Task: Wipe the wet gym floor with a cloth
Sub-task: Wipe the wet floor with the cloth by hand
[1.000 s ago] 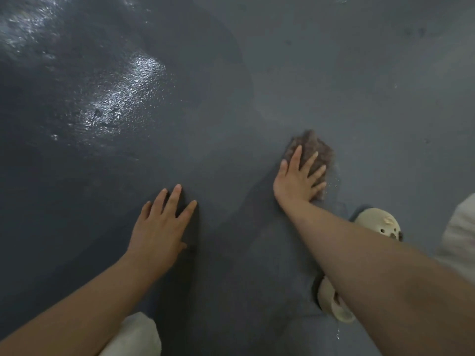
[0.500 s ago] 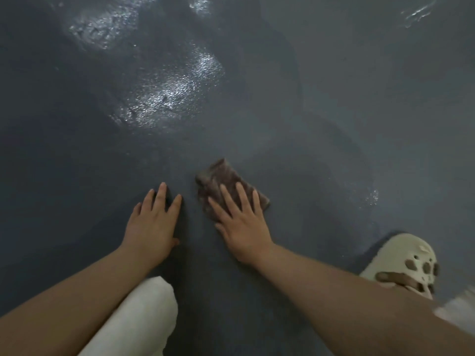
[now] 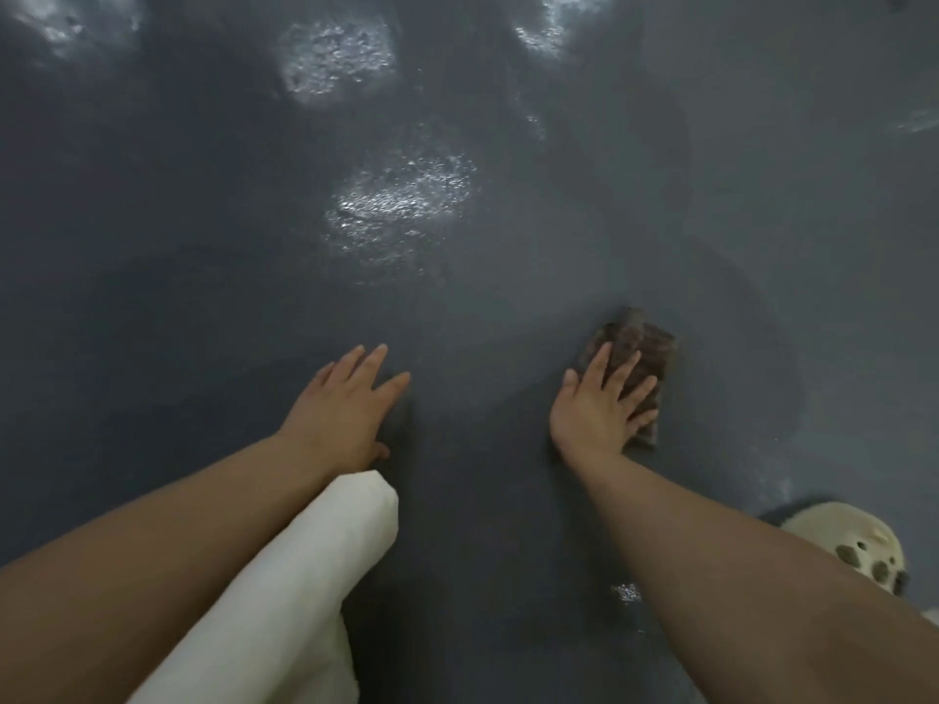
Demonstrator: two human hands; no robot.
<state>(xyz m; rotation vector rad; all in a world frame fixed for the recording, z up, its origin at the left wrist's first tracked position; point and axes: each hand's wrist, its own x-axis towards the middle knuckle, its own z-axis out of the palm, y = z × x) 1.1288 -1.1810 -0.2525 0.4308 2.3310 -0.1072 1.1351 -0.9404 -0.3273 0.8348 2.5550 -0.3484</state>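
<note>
Right hand (image 3: pixel 599 414) flat on cloth (image 3: pixel 643 353), now rightward

The floor (image 3: pixel 203 246) is dark grey with a fine grainy texture, mostly matt, with glossy wet patches (image 3: pixel 401 200) glinting far from the hands. The cloth (image 3: pixel 643 348) looks brown, coarse and damp. The near-right shoe (image 3: pixel 858 543) is smooth cream plastic or foam with holes.

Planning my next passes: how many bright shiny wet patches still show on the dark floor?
4: far left, top centre, top right of centre, and mid-floor ahead of the hands. More may lie outside the view.
</note>
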